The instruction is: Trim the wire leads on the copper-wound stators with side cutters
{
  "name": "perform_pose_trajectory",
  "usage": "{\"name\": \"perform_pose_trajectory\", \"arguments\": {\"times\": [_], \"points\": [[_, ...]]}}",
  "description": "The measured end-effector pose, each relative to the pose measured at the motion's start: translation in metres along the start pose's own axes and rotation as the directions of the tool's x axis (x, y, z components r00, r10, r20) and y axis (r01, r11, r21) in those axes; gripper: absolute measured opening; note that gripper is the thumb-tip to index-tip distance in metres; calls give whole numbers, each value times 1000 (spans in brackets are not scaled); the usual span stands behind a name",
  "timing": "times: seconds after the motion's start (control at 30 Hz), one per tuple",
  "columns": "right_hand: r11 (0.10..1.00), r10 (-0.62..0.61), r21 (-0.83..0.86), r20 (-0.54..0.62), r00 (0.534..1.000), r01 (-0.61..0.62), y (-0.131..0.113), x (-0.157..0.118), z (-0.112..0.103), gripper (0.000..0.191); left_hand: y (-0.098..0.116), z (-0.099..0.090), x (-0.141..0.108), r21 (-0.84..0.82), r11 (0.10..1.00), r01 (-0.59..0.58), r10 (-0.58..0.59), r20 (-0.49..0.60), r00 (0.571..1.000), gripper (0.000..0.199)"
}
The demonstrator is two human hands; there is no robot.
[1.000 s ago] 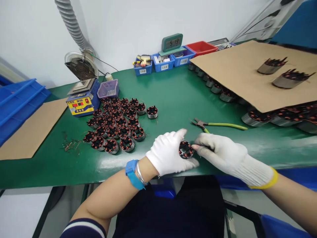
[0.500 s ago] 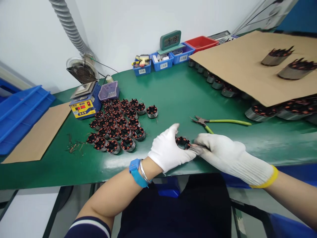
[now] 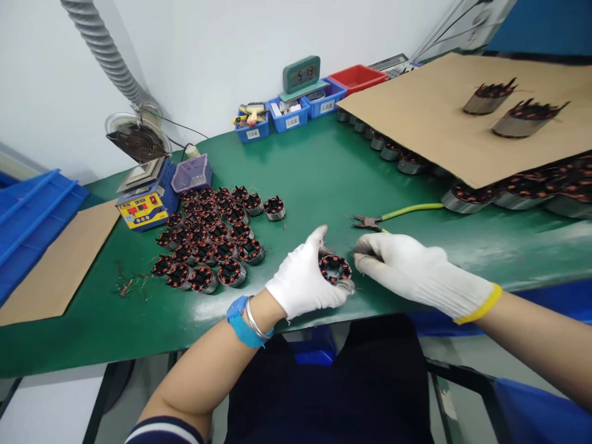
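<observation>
My left hand (image 3: 305,280), in a white glove, is wrapped round a motor stator (image 3: 335,269) with copper windings, thumb on its far side and fingers on the near side. The stator is tilted so its ring of coils faces up towards me. Just right of it, apart from it, my right hand (image 3: 388,256) has its gloved fingertips pinched together; what they hold, if anything, is too small to make out. Beyond the right hand lies a pair of cutting pliers (image 3: 367,222) with green handles, partly hidden by that hand.
Several stators (image 3: 210,237) stand grouped on the green table (image 3: 296,169), left of my hands. Wire scraps (image 3: 132,283) lie near them. A cardboard sheet (image 3: 411,105) on the right rests over more stators and bears two. Tool bins (image 3: 289,117) and a yellow-blue device (image 3: 145,209) stand behind.
My right hand has drawn away from the stator, leaving a gap. The stator now shows more of its coil ring in my left hand. The whole view has shifted slightly.
</observation>
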State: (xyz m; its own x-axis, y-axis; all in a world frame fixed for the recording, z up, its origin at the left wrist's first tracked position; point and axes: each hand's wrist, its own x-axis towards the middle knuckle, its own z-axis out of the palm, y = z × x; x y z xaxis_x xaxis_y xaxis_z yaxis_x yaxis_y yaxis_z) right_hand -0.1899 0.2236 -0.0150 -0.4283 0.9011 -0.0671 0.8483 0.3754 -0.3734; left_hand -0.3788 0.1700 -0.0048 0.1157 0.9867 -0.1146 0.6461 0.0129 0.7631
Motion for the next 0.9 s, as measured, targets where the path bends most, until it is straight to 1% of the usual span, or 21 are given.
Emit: {"name": "perform_pose_trajectory", "arguments": {"times": [0.03,0.07,0.1,0.13,0.17,0.2,0.23,0.27,0.3,0.37,0.43,0.5,0.53,0.6,0.67,0.7,0.73,0.77,0.83,0.87,0.9], "points": [[995,71,-69,-17,997,-72,0,0,-1,28,0,0,1,-8,1000,-1,1,8,1000,104],[988,114,-97,-39,993,-117,1,0,-1,30,0,0,2,-18,1000,-1,2,19,1000,105],[991,113,-70,-59,992,-117,0,1,-2,34,-2,0,2,-30,1000,0,1,29,1000,107],[998,67,-1,-78,995,-67,0,1,-2,37,-3,1,3,-43,999,-1,2,33,999,110],[995,-5,98,-73,997,13,-2,1,-2,40,-5,2,4,-56,998,-7,9,31,999,114],[975,-77,205,-55,996,87,-4,1,-2,40,-7,2,4,-67,998,-20,22,25,999,119],[943,-125,305,-33,992,130,-6,1,-1,38,-9,3,5,-76,996,-39,41,21,999,124],[913,-142,386,-4,990,133,-8,1,-1,35,-10,4,5,-81,995,-57,60,24,998,127],[891,-122,443,24,992,99,-9,1,-1,31,-11,4,5,-81,994,-69,72,34,997,130],[875,-19,484,73,997,-19,-9,2,-3,25,-12,5,5,-70,995,-72,77,68,995,132],[902,75,414,127,989,-121,-5,2,-8,24,-12,4,5,-50,997,-61,64,69,996,130],[958,111,242,174,978,-152,0,1,-15,22,-10,3,5,-31,998,-52,54,46,997,125],[982,116,129,185,976,-141,3,0,-19,21,-9,2,5,-15,999,-51,51,38,998,121],[987,135,-103,141,981,-121,7,-5,-27,21,-8,0,4,40,998,-57,55,40,998,113],[951,145,-274,-14,989,-144,8,-11,-32,28,-9,-4,3,105,991,-85,79,64,995,107],[944,112,-299,-106,988,-139,7,-15,-34,32,-10,-6,2,141,984,-106,94,83,992,106],[956,53,-274,-178,983,-101,4,-19,-34,37,-10,-8,2,173,977,-128,112,102,988,106],[976,-23,-218,-214,977,-24,1,-23,-32,43,-11,-10,2,199,968,-152,129,122,984,106],[981,-182,-103,-214,960,163,-6,-30,-22,72,-13,-14,1,229,955,-188,156,152,976,105],[973,-229,-71,-184,956,219,-8,-32,-15,87,-14,-15,2,233,953,-196,161,162,973,104],[968,-250,-67,-152,956,243,-10,-33,-7,92,-15,-16,2,230,953,-198,161,169,972,104]]}}
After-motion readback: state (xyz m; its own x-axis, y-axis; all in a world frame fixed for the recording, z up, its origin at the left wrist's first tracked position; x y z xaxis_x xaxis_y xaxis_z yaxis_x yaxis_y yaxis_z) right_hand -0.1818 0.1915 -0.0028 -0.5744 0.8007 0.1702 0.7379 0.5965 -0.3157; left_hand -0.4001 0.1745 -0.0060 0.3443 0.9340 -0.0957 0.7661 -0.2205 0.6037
